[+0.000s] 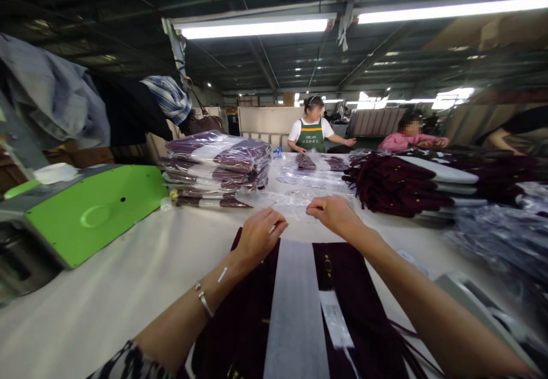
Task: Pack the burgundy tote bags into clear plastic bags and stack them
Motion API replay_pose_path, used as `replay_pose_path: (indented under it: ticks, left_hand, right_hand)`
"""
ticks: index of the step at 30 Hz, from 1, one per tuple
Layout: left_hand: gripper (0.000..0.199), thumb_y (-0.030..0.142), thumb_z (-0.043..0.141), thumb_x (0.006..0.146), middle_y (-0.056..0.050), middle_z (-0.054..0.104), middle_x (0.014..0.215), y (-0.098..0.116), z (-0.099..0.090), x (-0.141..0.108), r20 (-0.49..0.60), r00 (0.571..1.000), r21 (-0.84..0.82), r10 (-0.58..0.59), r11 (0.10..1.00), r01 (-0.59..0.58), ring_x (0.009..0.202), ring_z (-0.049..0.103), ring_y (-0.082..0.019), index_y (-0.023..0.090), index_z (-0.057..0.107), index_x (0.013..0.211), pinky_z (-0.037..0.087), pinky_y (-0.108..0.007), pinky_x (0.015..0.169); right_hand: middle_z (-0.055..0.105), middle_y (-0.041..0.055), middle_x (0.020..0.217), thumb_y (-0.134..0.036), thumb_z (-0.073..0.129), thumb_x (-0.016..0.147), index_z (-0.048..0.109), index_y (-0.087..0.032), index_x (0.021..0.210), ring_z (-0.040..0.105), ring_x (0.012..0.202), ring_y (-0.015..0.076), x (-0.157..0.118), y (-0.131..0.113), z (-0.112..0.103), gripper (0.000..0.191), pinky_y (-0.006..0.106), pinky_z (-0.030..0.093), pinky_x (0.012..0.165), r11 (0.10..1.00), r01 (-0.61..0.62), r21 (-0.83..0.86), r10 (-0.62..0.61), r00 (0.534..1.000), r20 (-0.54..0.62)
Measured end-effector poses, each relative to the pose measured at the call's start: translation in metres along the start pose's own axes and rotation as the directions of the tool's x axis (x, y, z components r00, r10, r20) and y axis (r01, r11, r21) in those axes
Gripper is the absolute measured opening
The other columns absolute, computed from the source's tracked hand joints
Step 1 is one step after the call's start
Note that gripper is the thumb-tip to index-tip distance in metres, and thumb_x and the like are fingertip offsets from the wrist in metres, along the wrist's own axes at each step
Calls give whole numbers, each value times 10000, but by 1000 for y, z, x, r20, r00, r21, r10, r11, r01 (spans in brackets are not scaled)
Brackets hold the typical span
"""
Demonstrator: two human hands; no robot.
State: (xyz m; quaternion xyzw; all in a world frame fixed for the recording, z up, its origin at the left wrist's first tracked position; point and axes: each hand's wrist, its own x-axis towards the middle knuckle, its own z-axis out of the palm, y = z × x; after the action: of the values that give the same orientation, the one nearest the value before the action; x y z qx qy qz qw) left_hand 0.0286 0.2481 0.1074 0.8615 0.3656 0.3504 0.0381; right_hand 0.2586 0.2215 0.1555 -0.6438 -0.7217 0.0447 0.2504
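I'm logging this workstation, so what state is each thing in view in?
Folded dark-maroon fabric garment: flat, unbagged
Long flat grey strip: lying lengthwise along that garment
Folded purple garments: stacked in clear plastic
Piled dark-maroon fabric garments: stacked, unbagged
Long white ceiling lights: lit
Left hand: fingers curled, grip unclear
Right hand: fingers curled, grip unclear

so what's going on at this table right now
The person's left hand and right hand are near the far edge of a folded maroon garment with a pale strip down its middle. Clear plastic lies close by; whether either hand grips it is unclear. Bagged garments are stacked to the left, more maroon garments to the right.
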Motion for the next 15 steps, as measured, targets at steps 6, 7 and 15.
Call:
replay_pose_path:
  ticks: [6,7,15]
  left_hand:
    - [325,376,630,889,-79,739,1064,27,23,-34,332,909,-631,-253,656,413,915,687,-202,147,689,1112,547,-308,774]
    - [402,392,638,884,-113,717,1162,28,28,-34,355,896,-672,-266,593,443,984,687,-222,135,657,1192,559,-324,795]
    - [1147,427,893,636,-241,249,1645,40,56,-26,363,914,-606,-181,699,380,1523,250,-392,119,297,1567,252,-548,1235]
  right_hand:
    - [694,-26,670,-373,732,793,747,-228,725,588,647,138,-27,-30,-14,161,247,340,585,1000,18,-3,-19,997,-81]
    - [677,-26,641,-379,732,784,734,-217,702,577,623,132,-32,-32,-15,182,242,344,571,999,27,40,-24,997,-76]
    - [742,56,776,-459,885,651,733,-144,894,653,585,131,-45,-52,-67,427,227,519,506,536,-93,839,43,996,83]
